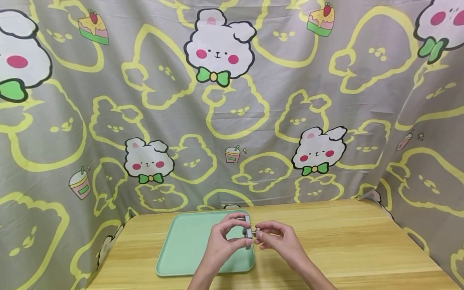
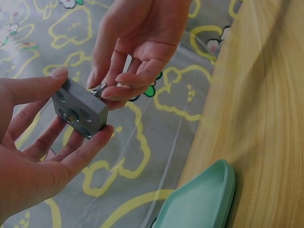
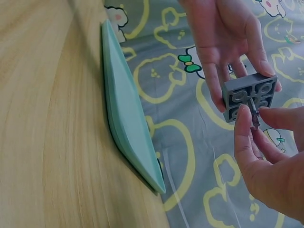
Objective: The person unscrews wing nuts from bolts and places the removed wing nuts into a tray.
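My left hand (image 1: 225,237) grips a grey square block (image 2: 90,102) by its edges, thumb on one side and fingers on the other. Round holes sit near the block's corners, and a metal piece shows at its centre. From the other face, recessed in the right wrist view, a thin metal shaft (image 3: 255,114) sticks out. My right hand (image 1: 278,237) pinches the shaft's outer end between thumb and fingers, which partly hide it. Both hands are held up close together, over the right edge of a mint-green tray (image 1: 188,241).
The tray lies on a wood-grain table (image 1: 348,241), left of the middle. A grey curtain (image 1: 261,141) printed with yellow outlines and white cartoon animals hangs behind the table and along both sides.
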Available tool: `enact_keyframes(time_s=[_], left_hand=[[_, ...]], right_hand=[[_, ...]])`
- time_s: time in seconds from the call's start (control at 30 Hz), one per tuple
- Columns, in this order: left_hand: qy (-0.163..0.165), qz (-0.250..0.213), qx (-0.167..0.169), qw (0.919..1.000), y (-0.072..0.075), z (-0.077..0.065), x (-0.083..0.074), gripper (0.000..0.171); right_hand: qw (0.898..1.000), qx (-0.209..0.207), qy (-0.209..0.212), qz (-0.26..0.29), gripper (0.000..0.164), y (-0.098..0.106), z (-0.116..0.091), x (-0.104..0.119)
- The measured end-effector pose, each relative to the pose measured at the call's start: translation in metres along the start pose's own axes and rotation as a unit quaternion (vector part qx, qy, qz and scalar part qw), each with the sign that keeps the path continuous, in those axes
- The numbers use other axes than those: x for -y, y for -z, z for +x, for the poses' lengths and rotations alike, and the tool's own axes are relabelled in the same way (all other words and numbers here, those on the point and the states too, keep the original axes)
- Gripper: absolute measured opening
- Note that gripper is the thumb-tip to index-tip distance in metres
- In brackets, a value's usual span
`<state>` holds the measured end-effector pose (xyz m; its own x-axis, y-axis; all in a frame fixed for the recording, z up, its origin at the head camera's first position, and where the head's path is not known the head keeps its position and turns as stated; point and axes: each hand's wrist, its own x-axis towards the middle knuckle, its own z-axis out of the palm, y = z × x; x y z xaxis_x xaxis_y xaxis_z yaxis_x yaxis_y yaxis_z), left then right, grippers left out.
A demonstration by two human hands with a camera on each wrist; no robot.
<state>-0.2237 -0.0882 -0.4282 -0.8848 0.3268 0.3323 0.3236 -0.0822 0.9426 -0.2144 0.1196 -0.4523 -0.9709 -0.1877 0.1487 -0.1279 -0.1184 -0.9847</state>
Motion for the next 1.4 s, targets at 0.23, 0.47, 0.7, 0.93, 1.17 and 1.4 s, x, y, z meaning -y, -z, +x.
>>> enact_keyframes(time_s=[0.23, 0.47, 0.7, 0.93, 1.17, 1.4], left_hand=[[0.002, -0.007, 0.003, 1.0000, 0.000, 0.000, 0.000, 0.030], [0.005, -0.020, 0.003, 0.9998, 0.002, 0.000, 0.000, 0.032], [-0.014, 0.000, -0.003, 0.9999, 0.005, -0.001, 0.001, 0.034], [0.001, -0.005, -0.010, 0.9999, 0.008, -0.001, -0.001, 0.032], [0.009, -0.014, -0.008, 0.9998, 0.009, -0.001, -0.001, 0.032], [0.016, -0.020, -0.007, 0.9997, 0.009, -0.001, -0.001, 0.031]], right_hand=[[1.000, -0.006, 0.020, -0.012, 0.034, -0.001, 0.000, 0.000], [0.993, -0.017, 0.095, -0.066, 0.021, -0.003, -0.001, -0.002], [0.972, -0.053, 0.183, -0.138, 0.012, -0.010, -0.002, -0.005], [0.920, -0.052, 0.333, -0.202, 0.027, -0.010, -0.001, -0.011], [0.829, -0.041, 0.480, -0.284, 0.035, -0.004, 0.006, -0.014], [0.761, -0.035, 0.544, -0.351, 0.013, -0.002, 0.008, -0.016]])
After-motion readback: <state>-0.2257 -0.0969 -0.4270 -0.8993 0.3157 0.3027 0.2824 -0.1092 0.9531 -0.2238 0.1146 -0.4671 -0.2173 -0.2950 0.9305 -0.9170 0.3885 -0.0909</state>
